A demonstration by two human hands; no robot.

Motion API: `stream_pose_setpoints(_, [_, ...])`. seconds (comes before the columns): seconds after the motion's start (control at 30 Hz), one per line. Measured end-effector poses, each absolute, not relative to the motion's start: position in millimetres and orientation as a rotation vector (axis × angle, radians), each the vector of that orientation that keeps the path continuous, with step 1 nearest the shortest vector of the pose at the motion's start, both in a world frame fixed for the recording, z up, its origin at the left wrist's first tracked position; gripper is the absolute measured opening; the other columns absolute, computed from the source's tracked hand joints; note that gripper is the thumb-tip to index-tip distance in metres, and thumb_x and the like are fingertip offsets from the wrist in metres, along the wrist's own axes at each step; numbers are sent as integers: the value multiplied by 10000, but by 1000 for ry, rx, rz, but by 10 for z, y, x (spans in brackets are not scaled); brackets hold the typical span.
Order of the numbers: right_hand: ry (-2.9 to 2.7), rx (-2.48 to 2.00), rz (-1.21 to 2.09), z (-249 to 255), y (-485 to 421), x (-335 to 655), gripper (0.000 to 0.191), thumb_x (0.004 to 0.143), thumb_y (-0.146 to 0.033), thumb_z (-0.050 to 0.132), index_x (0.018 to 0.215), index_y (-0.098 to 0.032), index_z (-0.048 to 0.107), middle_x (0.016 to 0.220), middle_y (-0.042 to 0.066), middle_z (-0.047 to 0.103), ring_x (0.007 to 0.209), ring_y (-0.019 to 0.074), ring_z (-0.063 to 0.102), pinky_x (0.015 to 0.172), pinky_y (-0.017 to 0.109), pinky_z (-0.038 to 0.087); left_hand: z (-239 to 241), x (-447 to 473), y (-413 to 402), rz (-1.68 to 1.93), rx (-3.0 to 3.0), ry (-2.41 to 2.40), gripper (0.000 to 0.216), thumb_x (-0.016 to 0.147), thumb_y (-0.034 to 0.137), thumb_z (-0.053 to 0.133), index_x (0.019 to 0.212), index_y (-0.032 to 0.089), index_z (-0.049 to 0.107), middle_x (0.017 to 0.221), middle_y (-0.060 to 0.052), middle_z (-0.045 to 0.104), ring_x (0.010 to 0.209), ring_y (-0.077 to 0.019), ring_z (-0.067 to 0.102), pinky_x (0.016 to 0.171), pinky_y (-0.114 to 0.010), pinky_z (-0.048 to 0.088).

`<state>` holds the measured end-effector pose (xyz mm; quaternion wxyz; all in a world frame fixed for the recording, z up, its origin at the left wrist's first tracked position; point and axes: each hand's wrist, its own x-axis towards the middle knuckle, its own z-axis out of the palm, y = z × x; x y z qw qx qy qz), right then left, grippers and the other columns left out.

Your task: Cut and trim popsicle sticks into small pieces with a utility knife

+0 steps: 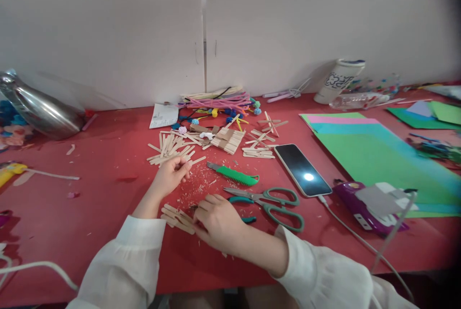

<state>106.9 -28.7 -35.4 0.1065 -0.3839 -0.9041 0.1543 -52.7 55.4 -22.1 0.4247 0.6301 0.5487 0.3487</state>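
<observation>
My left hand (172,174) reaches forward to the near edge of a loose pile of wooden craft sticks (173,148), its fingers curled against one stick. My right hand (218,222) rests on the red table (108,155), fingers bent down onto a small bundle of craft sticks (176,217) lying side by side. Wood shavings (201,185) are scattered between the two hands. Both arms wear white sleeves.
A green-handled utility knife (234,174), green-handled scissors (270,201) and a phone (301,169) on a cable lie right of my hands. Glued stick pieces (228,140), pipe cleaners (219,102), coloured paper sheets (370,155), a cup (338,80) and a metal kettle (39,109) stand farther off.
</observation>
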Motion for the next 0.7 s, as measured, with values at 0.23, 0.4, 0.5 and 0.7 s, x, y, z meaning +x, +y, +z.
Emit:
stream_pose_setpoints(0.23, [-2655, -1102, 544, -441, -385, 967, 216, 821, -331, 607, 914, -147, 669, 882, 121, 689, 843, 248, 593, 726, 359, 424, -239, -535, 554, 834, 1585, 1363, 312, 726, 479, 599, 620, 198, 515, 525, 28, 574, 457, -106, 521, 496, -222, 427])
stream_pose_setpoints(0.4, [-2530, -1197, 682, -350, -336, 996, 138, 767, -234, 618, 801, -116, 682, 823, 131, 693, 806, 255, 604, 735, 357, 433, -222, -556, 548, 753, 1597, 1317, 333, 762, 503, 575, 651, 195, 513, 565, 26, 576, 488, -102, 518, 527, -222, 423])
stream_pose_setpoints(0.5, [-2405, -1226, 819, -228, -204, 1170, 72, 738, -204, 633, 740, -145, 674, 761, 68, 694, 746, 187, 609, 701, 275, 440, -186, -579, 516, 601, 1605, 1211, 381, 756, 555, 576, 694, 179, 570, 625, -4, 625, 535, -117, 547, 550, -235, 436])
stream_pose_setpoints(0.7, [-2188, -1249, 1101, -116, 110, 1584, 156, 814, -228, 562, 713, -140, 641, 622, -17, 625, 555, 87, 538, 520, 174, 400, -66, -574, 382, 249, 1561, 975, 459, 739, 609, 577, 735, 152, 619, 548, -2, 604, 421, -94, 478, 436, -210, 372])
